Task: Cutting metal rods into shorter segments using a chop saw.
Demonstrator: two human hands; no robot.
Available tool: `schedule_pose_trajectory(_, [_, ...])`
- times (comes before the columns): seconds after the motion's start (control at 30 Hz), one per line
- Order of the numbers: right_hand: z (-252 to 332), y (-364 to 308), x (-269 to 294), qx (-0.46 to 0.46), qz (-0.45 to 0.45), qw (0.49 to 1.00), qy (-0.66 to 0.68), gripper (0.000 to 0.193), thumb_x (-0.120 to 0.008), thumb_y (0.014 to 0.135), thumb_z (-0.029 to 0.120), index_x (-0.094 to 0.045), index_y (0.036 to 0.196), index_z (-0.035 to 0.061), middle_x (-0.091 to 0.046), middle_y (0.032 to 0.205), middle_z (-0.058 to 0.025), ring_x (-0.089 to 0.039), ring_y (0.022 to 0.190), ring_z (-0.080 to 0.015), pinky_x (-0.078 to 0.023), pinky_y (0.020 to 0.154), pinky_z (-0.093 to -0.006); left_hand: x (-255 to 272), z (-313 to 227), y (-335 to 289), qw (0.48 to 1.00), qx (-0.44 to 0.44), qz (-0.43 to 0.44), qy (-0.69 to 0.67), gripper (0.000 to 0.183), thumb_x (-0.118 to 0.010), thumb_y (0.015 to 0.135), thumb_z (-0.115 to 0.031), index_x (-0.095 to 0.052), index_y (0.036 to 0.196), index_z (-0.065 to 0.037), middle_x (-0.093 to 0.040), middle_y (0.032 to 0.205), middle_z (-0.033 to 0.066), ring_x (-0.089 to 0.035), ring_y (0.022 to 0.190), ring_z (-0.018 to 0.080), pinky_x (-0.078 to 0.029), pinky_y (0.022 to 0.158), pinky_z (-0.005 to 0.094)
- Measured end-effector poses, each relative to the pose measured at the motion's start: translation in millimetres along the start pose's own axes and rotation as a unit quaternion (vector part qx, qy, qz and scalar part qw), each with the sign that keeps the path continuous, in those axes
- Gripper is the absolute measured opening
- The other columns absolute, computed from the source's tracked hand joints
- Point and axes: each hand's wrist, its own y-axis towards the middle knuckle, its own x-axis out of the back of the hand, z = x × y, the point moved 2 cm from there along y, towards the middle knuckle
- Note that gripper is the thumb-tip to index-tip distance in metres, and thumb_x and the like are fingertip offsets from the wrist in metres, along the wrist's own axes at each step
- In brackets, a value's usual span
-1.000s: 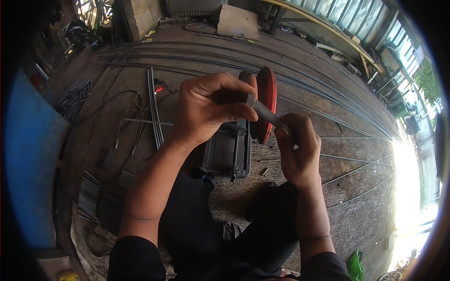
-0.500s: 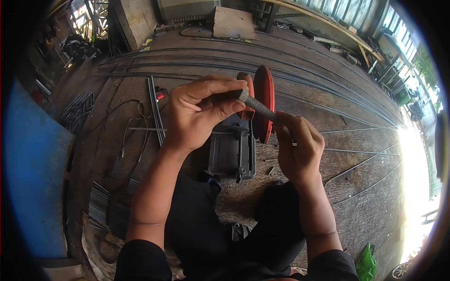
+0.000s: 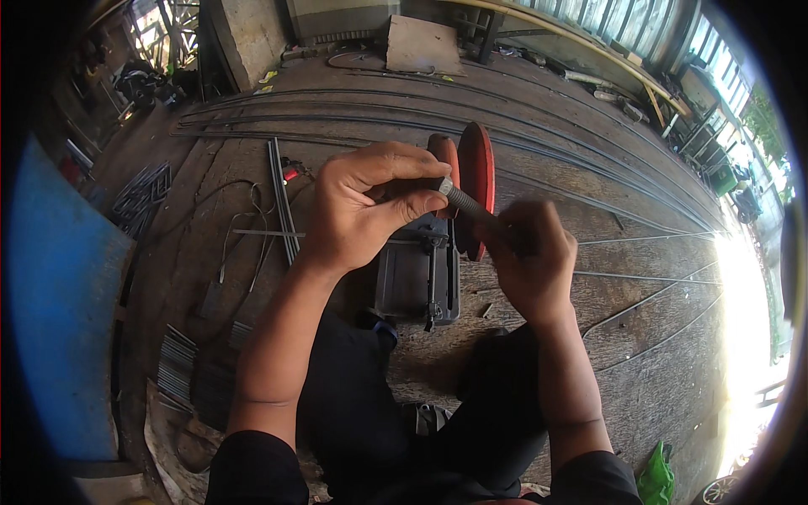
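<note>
My left hand [image 3: 353, 202] is closed, with thumb and fingers pinching the hex-headed end of a dark threaded bolt [image 3: 465, 202]. The shank slants down to the right from that grip. At its other end my right hand [image 3: 534, 257] has its fingers curled round the tip; they are smeared by motion. Just behind the bolt stands a cut-off saw with a thin red disc [image 3: 478, 168] seen nearly edge-on. Its dark grey base and vise [image 3: 406, 282] sit on the floor below my hands, and my left hand hides part of the saw.
Long thin metal rods [image 3: 370, 118] run across the wooden floor. Short cut rods [image 3: 175, 364] and bent metal frames [image 3: 143, 198] lie at the left, near a blue panel [image 3: 63, 311]. A green bag [image 3: 656, 475] is at the lower right.
My right hand has rolled and shifted slightly at the bolt's tip, its fingers now blurred. The bolt and my left hand sit slightly lower in view.
</note>
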Motion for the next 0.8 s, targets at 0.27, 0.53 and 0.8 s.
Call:
schedule_pose_trajectory(0.27, [-6.9,-0.2,-0.1,0.005,0.037,0.999,-0.027,0.024,-0.072,0.076,-0.001,-0.065,0.098,-0.0005,-0.063,0.086,-0.0114,-0.065,0.072,-0.0195,-0.051,0.063,-0.0301,-5.3,0.7,2.1,0.995,-0.053,0.011,0.085,0.025,-0.073,0.075,0.002,-0.067,0.1,0.004,-0.067,0.094,0.0127,-0.067,0.082,0.0154,-0.056,0.076,0.0261])
schedule_pose_trajectory(0.53, [-2.2,-0.6,-1.5,0.05,-0.005,0.998,0.033,0.026,-0.074,0.075,0.002,-0.064,0.099,-0.0008,-0.065,0.08,-0.0103,-0.065,0.074,-0.0189,-0.051,0.066,-0.0292,-8.3,-5.2,-2.9,0.999,0.039,0.015,0.007,0.033,-0.075,0.073,0.005,-0.064,0.104,0.004,-0.066,0.1,0.0118,-0.064,0.09,0.0137,-0.056,0.077,0.0255])
schedule_pose_trajectory(0.8, [-12.2,2.9,0.8,-0.008,0.107,0.976,0.188,0.022,-0.071,0.076,-0.001,-0.064,0.097,-0.0034,-0.067,0.082,-0.0142,-0.067,0.073,-0.0188,-0.051,0.062,-0.0279,-3.7,-6.9,-0.1,0.998,-0.039,0.01,0.053,0.03,-0.073,0.077,0.0,-0.065,0.105,0.003,-0.066,0.096,0.0097,-0.064,0.086,0.0124,-0.055,0.073,0.0228])
